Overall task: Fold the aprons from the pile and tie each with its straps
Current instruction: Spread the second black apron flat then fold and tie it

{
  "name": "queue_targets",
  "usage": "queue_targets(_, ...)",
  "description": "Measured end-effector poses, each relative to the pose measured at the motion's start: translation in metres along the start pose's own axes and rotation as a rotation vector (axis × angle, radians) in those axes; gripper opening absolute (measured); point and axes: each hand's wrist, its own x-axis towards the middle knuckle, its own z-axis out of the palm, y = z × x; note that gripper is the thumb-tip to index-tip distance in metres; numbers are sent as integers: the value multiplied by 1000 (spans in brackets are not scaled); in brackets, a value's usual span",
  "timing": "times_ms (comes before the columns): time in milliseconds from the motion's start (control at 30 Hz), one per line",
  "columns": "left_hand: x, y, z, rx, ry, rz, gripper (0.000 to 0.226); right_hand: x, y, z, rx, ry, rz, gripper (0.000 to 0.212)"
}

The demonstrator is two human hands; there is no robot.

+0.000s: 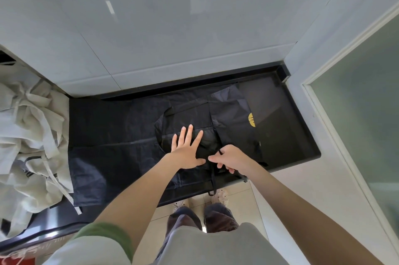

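A black apron (228, 118) with a yellow logo lies partly folded on the black countertop (289, 113). My left hand (186, 148) lies flat on the folded cloth with its fingers spread. Just to its right, my right hand (232, 157) pinches a thin black strap (213, 178) of the apron. The strap's end hangs down over the counter's front edge. More dark cloth (112, 146) is spread flat across the left part of the counter, under the folded part.
A pile of pale grey aprons (30, 139) with loose straps sits at the left end of the counter. A tiled wall (151, 38) rises behind, and a frosted glass door (362, 113) stands at the right. My feet stand on the tiled floor (241, 202) below the counter edge.
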Motion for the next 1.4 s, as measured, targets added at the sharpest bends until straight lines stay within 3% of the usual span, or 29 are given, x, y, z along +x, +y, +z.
queue_targets(133, -2, 1, 0, -4, 25, 3, 99, -3, -17, 2, 256, -105, 64, 20)
queue_targets(333, -3, 4, -10, 6, 33, -16, 103, -11, -13, -28, 856, -370, -185, 15)
queue_targets(433, -2, 6, -11, 16, 57, -34, 103, -9, -14, -41, 1010, -340, -193, 15)
queue_targets(500, -1, 7, -11, 11, 95, -40, 99, -6, -14, -46, 918, -252, -153, 20)
queue_targets(567, 1, 9, -10, -8, 163, -36, 94, -7, -13, -45, 673, -185, -56, 24)
queue_targets(667, 3, 11, -9, 0, 221, -40, 91, -7, -15, -28, 360, -183, 51, 27)
queue_targets(800, 4, 9, -7, -22, 224, -48, 81, -4, -23, -6, 204, -119, 58, 40)
queue_targets(1000, 5, 14, -15, -181, 181, -104, 66, -1, -15, -16, 576, -234, -18, 53)
queue_targets(1167, 8, 15, -15, -42, 105, -110, 80, -12, -15, -54, 551, -138, -185, 46)
queue_targets(1300, 9, 15, -10, 52, 140, -125, 85, -26, -12, -94, 879, -162, -304, 37)
queue_targets(1400, 7, 17, -11, 109, 246, -78, 92, -27, -9, -110, 917, 19, -369, 30)
